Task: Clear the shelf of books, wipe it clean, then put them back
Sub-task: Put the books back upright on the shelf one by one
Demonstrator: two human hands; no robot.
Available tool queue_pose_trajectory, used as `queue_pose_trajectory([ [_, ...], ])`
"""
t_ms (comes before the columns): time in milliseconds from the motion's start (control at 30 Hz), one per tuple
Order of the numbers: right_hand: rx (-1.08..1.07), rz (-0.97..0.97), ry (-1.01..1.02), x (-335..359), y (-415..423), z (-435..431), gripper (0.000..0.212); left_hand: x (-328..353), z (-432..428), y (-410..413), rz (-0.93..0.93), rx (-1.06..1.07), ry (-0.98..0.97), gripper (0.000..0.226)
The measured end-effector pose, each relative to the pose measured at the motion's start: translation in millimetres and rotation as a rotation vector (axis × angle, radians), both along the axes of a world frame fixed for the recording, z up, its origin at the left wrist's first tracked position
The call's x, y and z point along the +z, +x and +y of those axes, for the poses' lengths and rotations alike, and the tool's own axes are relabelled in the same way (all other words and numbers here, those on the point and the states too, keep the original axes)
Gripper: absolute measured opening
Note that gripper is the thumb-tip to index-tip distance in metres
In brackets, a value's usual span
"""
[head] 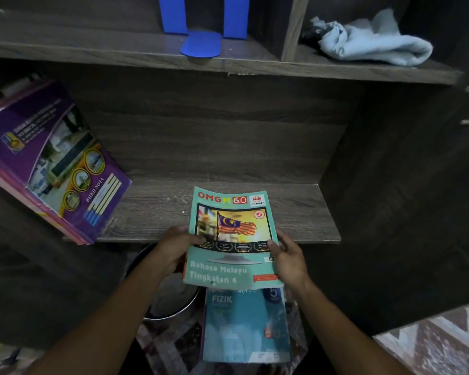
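Observation:
I hold a teal Bahasa Melayu workbook (232,239) flat over the front edge of the dark wooden shelf (152,207). My left hand (173,250) grips its left edge and my right hand (287,258) grips its right edge, thumbs on the cover. Below it on the floor lies a blue Fizik book (245,326). A stack of purple notebooks (52,161) leans tilted at the shelf's left end. A light blue cloth (374,41) lies crumpled in the upper right compartment.
A blue bookend (201,31) stands on the upper shelf. A metal basin (171,296) sits on the patterned floor mat below my left hand. The shelf's right side panel (390,185) rises close by.

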State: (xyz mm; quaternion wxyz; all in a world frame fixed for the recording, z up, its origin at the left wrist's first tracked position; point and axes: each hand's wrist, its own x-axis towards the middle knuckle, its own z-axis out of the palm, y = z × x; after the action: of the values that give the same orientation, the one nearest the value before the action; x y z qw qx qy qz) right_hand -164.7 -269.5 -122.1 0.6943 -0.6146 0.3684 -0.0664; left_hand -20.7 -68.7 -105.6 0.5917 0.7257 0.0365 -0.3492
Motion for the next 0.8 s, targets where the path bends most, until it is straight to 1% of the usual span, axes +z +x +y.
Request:
queue_pose_trajectory([
  [133,0.007,-0.051,0.063,9.7,-1.1,-2.6,0.033,19.7,1.2,3.6,0.034,-0.039,-0.092,0.025],
  [267,0.07,-0.117,0.142,24.3,-1.1,-8.1,0.032,45.8,5.3,12.9,0.041,-0.018,-0.137,0.025],
  [367,0.129,-0.17,0.116,37.6,-0.3,-10.7,0.034,69.8,11.3,18.1,0.063,-0.075,-0.17,0.027],
  [500,0.19,-0.161,0.068,46.9,8.0,-9.8,0.04,104.3,18.6,15.1,-0.042,-0.118,-0.161,0.022],
  [600,0.333,-0.111,-0.095,55.2,19.1,5.2,0.052,126.1,25.5,11.1,-0.115,-0.147,-0.175,0.026],
  [633,0.384,-0.108,-0.153,60.0,23.4,14.3,0.06,132.1,27.8,9.7,-0.14,-0.143,-0.18,0.026],
  [700,0.412,-0.133,-0.202,66.3,34.7,36.7,0.086,143.3,32.6,6.5,-0.221,-0.112,-0.166,0.023],
  [733,0.417,-0.163,-0.225,69.3,40.0,47.7,0.095,149.3,35.8,4.4,-0.287,-0.094,-0.139,0.02],
  [800,0.481,-0.209,-0.348,76.2,50.0,70.8,0.099,159.4,44.8,3.6,-0.4,-0.042,-0.092,0.015],
])
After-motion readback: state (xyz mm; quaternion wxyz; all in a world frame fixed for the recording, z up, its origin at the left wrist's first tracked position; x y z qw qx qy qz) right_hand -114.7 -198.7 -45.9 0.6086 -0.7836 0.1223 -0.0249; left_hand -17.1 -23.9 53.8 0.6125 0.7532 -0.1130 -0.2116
